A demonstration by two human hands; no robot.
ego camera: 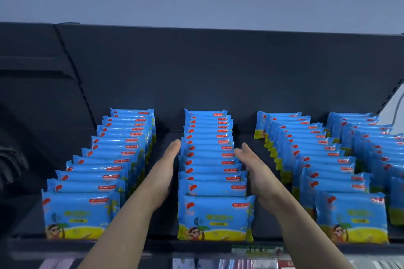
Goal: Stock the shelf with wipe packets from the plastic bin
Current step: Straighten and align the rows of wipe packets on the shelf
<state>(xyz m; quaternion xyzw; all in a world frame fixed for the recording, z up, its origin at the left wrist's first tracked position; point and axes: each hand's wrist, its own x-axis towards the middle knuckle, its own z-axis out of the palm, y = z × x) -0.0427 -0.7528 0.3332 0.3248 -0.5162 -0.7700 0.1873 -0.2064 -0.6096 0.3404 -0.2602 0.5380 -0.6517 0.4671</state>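
Blue and yellow wipe packets stand upright in several front-to-back rows on a dark shelf (161, 231). The middle row (209, 159) runs between my two hands. My left hand (162, 172) lies flat along the row's left side, fingers straight and pointing to the back. My right hand (254, 172) lies flat along the row's right side, fingers straight, touching the packets' edges. Neither hand holds a packet. The plastic bin is out of view.
A left row (102, 168) and two right rows (317, 166) of the same packets flank the middle one. The shelf's dark back panel (196, 72) rises behind. A price-tag strip (255, 251) and goods on a lower shelf show at the bottom edge.
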